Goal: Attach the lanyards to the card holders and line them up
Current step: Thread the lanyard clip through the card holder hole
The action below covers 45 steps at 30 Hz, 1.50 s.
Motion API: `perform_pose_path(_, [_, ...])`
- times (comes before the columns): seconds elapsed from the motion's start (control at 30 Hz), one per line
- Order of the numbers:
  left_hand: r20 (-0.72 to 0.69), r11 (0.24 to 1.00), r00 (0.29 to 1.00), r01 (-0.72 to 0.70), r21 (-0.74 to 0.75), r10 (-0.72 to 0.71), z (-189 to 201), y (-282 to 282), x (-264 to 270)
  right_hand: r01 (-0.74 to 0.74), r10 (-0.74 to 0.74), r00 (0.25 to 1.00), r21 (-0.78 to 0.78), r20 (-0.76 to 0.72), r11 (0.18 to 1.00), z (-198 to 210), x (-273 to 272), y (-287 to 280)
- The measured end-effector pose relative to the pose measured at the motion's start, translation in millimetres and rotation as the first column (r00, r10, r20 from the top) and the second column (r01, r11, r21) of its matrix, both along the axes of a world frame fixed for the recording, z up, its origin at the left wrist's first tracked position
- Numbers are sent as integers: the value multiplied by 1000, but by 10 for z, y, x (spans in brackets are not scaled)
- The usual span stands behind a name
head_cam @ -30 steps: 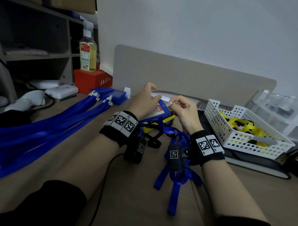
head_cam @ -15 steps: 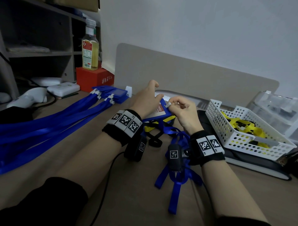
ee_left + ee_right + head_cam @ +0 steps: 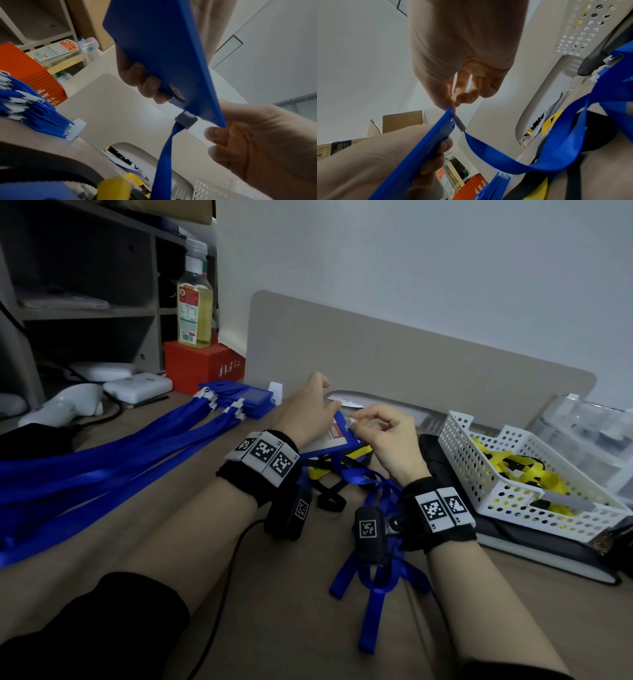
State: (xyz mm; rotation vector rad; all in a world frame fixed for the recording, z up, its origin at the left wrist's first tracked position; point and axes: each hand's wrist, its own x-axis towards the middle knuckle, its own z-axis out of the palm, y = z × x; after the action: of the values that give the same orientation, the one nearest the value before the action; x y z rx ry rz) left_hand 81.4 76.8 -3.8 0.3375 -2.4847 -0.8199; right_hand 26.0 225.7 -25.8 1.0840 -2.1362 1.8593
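My left hand (image 3: 308, 409) grips a blue card holder (image 3: 337, 438) above the desk, fingers curled round its back (image 3: 145, 83). My right hand (image 3: 373, 424) pinches the small grey clip (image 3: 186, 119) of a blue lanyard (image 3: 376, 583) at the holder's top edge (image 3: 452, 119). The strap hangs from the clip down to the desk under my right wrist. At the left lie several finished blue lanyards (image 3: 102, 474), stretched out side by side, their blue card holders (image 3: 239, 400) stacked at the far end.
A white perforated basket (image 3: 513, 481) with yellow lanyards stands at the right on a dark pad. Yellow and black lanyards (image 3: 325, 477) lie under my hands. A red box (image 3: 202, 364) with a bottle (image 3: 195, 302) stands at the back left, before shelves.
Both hands have stayed close together on the card holder and clip. The view has tilted slightly; the hands have shifted little.
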Motion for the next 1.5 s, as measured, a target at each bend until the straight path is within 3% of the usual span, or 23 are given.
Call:
perform_pose_path(0.4, [1,1000,1000,8,27,-8,16,-39,2,-18,14,998,74,54,997,30,59,-6])
perform_pose_path(0.57, [23,994,994,108,-3,-108,-13,-44,-67,22,-28,994,51,104,998,45,65,-20])
perform_pose_path(0.8, [81,979,977,200,-44,-196,0,-35,-17,-97,49,975,217,218,971,37,114,-25])
perform_pose_path(0.97, [56,980,984,175,-97,-170,19,-75,36,-164,99,962,248,255,955,9,117,-36])
perform_pose_path(1.2, [-54,977,982,172,-130,-180,39,-74,37,-356,253,877,201,408,912,58,186,15])
perform_pose_path(1.3, [-204,989,971,101,-109,-122,42,-99,10,-298,188,880,200,436,933,47,151,-17])
perform_pose_path(1.4, [-350,989,937,-57,-133,7,53,-150,-13,-158,57,900,200,433,967,50,116,-47])
perform_pose_path(1.5, [-344,991,935,-111,-71,80,59,-151,-22,-59,-19,894,161,447,985,23,54,-61])
